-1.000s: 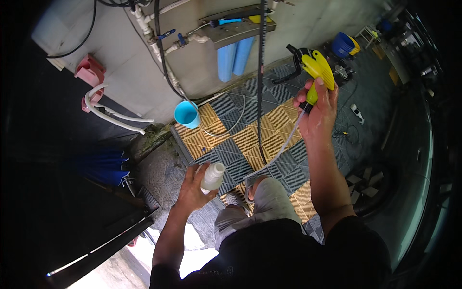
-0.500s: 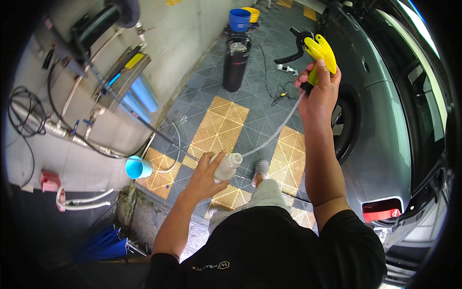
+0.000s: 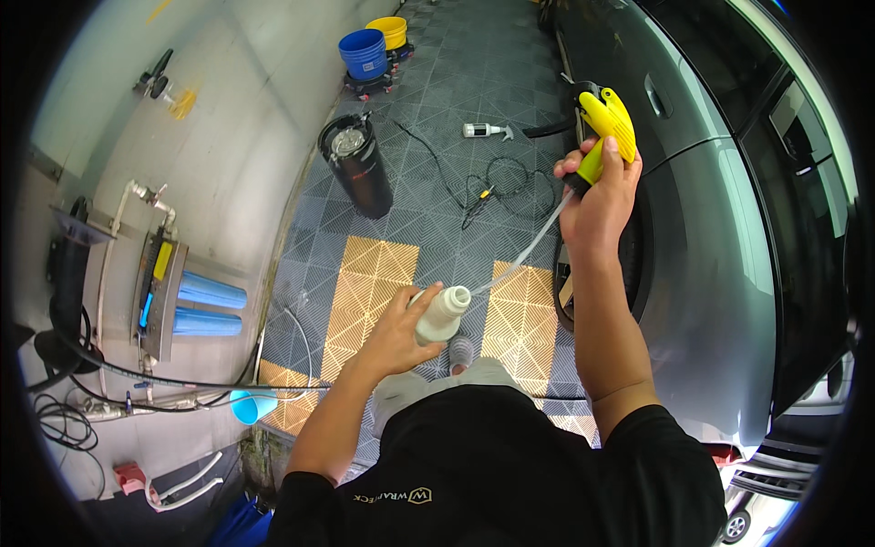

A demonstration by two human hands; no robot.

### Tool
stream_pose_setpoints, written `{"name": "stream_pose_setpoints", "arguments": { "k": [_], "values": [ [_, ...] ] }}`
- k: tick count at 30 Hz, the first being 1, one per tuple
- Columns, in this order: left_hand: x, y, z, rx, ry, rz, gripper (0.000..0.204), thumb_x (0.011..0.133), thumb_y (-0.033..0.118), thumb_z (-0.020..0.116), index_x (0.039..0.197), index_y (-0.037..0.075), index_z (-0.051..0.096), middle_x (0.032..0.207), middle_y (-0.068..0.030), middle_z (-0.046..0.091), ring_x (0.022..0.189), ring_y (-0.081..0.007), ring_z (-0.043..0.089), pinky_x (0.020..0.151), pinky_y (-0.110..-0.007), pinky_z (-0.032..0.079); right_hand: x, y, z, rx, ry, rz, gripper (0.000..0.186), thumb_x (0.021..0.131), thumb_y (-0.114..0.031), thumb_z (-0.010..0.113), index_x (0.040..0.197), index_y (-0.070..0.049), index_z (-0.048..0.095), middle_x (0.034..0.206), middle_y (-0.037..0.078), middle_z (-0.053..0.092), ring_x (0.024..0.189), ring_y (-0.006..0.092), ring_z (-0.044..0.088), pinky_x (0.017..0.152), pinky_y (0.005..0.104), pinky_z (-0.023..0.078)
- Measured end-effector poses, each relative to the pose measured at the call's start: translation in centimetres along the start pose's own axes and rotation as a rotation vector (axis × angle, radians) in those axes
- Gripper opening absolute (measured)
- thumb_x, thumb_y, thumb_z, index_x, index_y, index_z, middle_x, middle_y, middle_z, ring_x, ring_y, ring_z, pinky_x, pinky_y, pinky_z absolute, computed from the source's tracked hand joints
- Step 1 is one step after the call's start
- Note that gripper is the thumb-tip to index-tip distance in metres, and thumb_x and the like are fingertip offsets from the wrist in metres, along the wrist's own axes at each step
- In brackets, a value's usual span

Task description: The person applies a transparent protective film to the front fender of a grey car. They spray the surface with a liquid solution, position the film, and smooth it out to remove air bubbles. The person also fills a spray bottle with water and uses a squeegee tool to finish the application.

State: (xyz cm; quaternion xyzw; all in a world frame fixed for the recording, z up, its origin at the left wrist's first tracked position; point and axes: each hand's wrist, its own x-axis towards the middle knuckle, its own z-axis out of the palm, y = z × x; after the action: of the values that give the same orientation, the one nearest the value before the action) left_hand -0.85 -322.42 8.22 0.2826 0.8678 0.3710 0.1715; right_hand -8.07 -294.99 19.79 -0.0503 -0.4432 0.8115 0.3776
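Note:
My left hand (image 3: 394,333) is closed around a white plastic bottle (image 3: 442,316), its threaded neck uncapped and tilted up toward me. Raised at the right, my right hand (image 3: 600,205) grips a yellow and black trigger spray head (image 3: 607,120) by its neck. A long translucent dip tube (image 3: 527,251) hangs from the spray head and runs down toward the bottle. Its lower end passes by the bottle's mouth, and I cannot tell whether it lies behind it.
A grey car (image 3: 702,273) stands close on my right. Ahead on the tiled floor are a black cylinder (image 3: 360,173), a spray bottle (image 3: 483,130), a coiled cable (image 3: 497,191), a blue bucket (image 3: 363,56) and a yellow bucket (image 3: 390,32). Blue filters (image 3: 210,305) and hoses line the left wall.
My view has turned and moved forward, so the buckets and cylinder appear further left. Both hands keep their holds on the bottle and spray head.

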Motion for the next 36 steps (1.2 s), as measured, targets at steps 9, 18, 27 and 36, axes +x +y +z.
{"name": "stream_pose_setpoints", "arguments": {
  "k": [9, 18, 27, 36],
  "values": [
    [20.5, -0.6, -7.6, -0.261, -0.133, 0.186, 0.088, 0.064, 0.027, 0.086, 0.139, 0.003, 0.045, 0.126, -0.0138, 0.054, 0.118, -0.0299, 0.053, 0.105, -0.042, 0.040, 6.4, 10.6, 0.9, -0.081, -0.567, 0.293, 0.061, 0.095, -0.011, 0.062, 0.144, -0.004, 0.025, 0.112, 0.012, 0.056, 0.104, 0.0219, 0.063, 0.093, 0.0356, 0.052],
    [40.5, -12.3, -16.6, -0.945, -0.263, 0.049, 0.092, 0.064, 0.027, 0.087, 0.140, -0.002, 0.045, 0.125, -0.0122, 0.055, 0.118, -0.0247, 0.053, 0.100, -0.037, 0.043, 25.4, 24.9, 11.7, -0.250, -0.623, 0.566, 0.039, 0.094, -0.009, 0.063, 0.127, -0.002, 0.042, 0.101, 0.006, 0.059, 0.094, 0.0123, 0.061, 0.086, 0.0292, 0.050],
    [65.6, -8.9, -25.3, -0.023, 0.381, 0.229, 0.089, 0.062, 0.023, 0.086, 0.137, -0.003, 0.045, 0.112, -0.0172, 0.056, 0.104, -0.0319, 0.057, 0.090, -0.042, 0.046, 47.4, 36.7, 16.1, -0.503, -0.230, 0.161, 0.036, 0.094, -0.013, 0.065, 0.120, -0.004, 0.042, 0.101, 0.005, 0.055, 0.082, 0.0115, 0.060, 0.074, 0.0259, 0.052],
    [91.4, -9.9, -25.0, 0.058, 0.750, 0.099, 0.097, 0.067, 0.020, 0.084, 0.146, 0.000, 0.031, 0.123, -0.0202, 0.050, 0.110, -0.0369, 0.052, 0.093, -0.045, 0.044, 70.9, 45.9, 17.4, -0.624, -0.508, -0.074, 0.045, 0.090, -0.020, 0.066, 0.123, 0.002, 0.045, 0.098, 0.019, 0.061, 0.095, 0.0286, 0.064, 0.084, 0.0397, 0.049]
  ]
}}
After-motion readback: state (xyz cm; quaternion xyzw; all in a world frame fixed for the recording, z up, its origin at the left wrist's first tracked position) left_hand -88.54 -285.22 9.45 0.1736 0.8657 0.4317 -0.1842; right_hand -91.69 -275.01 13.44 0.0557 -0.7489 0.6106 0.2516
